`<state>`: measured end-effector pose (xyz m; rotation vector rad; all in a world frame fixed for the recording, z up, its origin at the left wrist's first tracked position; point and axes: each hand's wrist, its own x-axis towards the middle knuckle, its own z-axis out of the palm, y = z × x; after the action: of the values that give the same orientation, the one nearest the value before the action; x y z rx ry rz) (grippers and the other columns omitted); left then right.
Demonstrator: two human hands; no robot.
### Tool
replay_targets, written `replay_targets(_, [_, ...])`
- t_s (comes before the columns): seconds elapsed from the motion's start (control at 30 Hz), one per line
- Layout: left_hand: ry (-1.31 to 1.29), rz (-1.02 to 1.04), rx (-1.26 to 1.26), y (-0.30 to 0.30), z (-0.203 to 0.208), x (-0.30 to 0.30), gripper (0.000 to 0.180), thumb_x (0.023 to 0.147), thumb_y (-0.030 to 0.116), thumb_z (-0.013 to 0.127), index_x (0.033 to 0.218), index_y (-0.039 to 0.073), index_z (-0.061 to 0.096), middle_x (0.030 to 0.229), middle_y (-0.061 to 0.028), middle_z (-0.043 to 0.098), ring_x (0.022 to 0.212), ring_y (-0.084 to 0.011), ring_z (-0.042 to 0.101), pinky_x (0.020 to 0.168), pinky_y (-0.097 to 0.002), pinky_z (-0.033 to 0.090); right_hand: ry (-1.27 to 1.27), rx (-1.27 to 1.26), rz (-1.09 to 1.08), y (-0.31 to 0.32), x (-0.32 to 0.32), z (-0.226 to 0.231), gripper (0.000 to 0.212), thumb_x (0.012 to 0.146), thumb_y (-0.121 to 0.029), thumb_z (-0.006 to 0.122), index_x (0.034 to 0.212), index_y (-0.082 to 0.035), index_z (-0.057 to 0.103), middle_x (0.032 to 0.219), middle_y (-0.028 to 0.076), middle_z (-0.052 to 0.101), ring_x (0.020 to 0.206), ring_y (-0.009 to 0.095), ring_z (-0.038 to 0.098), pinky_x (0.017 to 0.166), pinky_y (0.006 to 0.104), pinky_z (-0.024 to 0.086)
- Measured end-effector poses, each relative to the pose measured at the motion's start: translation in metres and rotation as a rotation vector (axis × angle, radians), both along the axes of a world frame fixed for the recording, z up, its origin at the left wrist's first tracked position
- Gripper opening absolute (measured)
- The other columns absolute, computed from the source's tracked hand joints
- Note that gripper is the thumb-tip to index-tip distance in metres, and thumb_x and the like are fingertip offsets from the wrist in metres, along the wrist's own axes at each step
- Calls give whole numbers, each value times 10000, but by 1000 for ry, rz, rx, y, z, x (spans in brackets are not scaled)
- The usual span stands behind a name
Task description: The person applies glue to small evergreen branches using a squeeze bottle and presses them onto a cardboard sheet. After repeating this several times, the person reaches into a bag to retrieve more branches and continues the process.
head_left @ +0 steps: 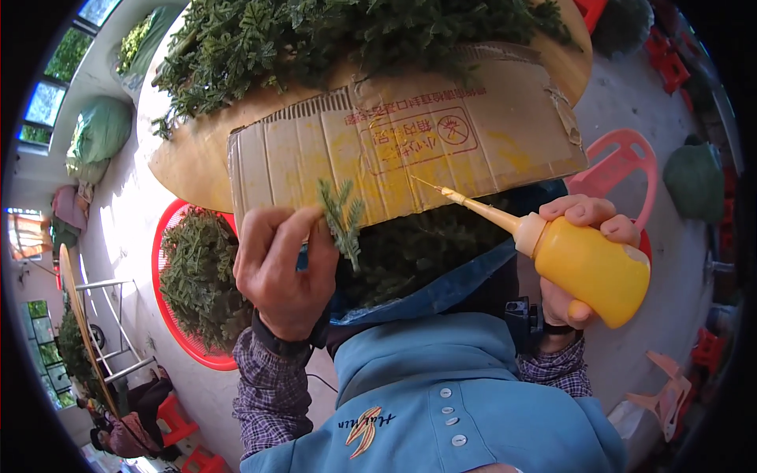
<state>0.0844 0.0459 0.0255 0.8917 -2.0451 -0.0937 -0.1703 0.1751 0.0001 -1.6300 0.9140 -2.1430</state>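
My left hand (285, 264) pinches a small green artificial fir sprig (341, 219) between thumb and fingers, over the near edge of a cardboard sheet (315, 150). Wrapped around a yellow squeeze bottle (591, 264) is my right hand (587, 225). The bottle lies tilted, its long thin nozzle (473, 203) pointing left toward the cardboard and apart from the sprig. Yellow smears mark the cardboard. Below the cardboard, a blue-lined container (426, 288) in front of me holds more dark green sprigs.
A large pile of green sprigs (315, 39) covers the round wooden table (185, 162) behind the cardboard. On the left stands a red basket (162, 292) full of sprigs. A pink plastic chair (631, 150) is at the right. Another person (134, 418) sits at the far lower left.
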Motion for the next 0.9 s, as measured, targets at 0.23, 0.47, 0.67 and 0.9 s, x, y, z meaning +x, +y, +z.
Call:
replay_targets(0.23, [-248, -218, 288, -17, 23, 16, 243, 782, 53, 748, 1018, 13, 711, 867, -96, 625, 676, -158, 603, 577, -299, 475, -148, 11, -99, -23, -2, -12, 739, 771, -525, 786, 1251, -79, 444, 1129, 167, 559, 975, 342, 612, 862, 469, 534])
replay_targets(0.47, [-248, 51, 57, -164, 26, -5, 495, 832, 239, 750, 1266, 69, 583, 1001, -151, 635, 794, -277, 655, 697, -401, 531, -139, 55, -114, -30, 0, -11, 693, 796, -521, 742, 1253, -74, 476, 1096, 148, 552, 981, 321, 583, 854, 458, 524])
replay_targets(0.67, [-552, 210, -21, -200, 16, -21, 385, 871, 278, 697, 1202, 97, 620, 1006, -140, 660, 844, -331, 660, 728, -455, 533, -123, 37, -129, -38, -4, -14, 704, 797, -529, 743, 1250, -62, 472, 1065, 154, 561, 949, 318, 594, 809, 432, 541])
replay_targets(0.9, [-112, 162, 212, -183, 40, 3, 190, 932, 150, 581, 1070, 82, 693, 875, -84, 667, 736, -152, 609, 673, -301, 505, -148, 42, -148, -33, -10, -18, 719, 777, -533, 768, 1226, -64, 457, 1067, 162, 559, 927, 323, 603, 804, 438, 549])
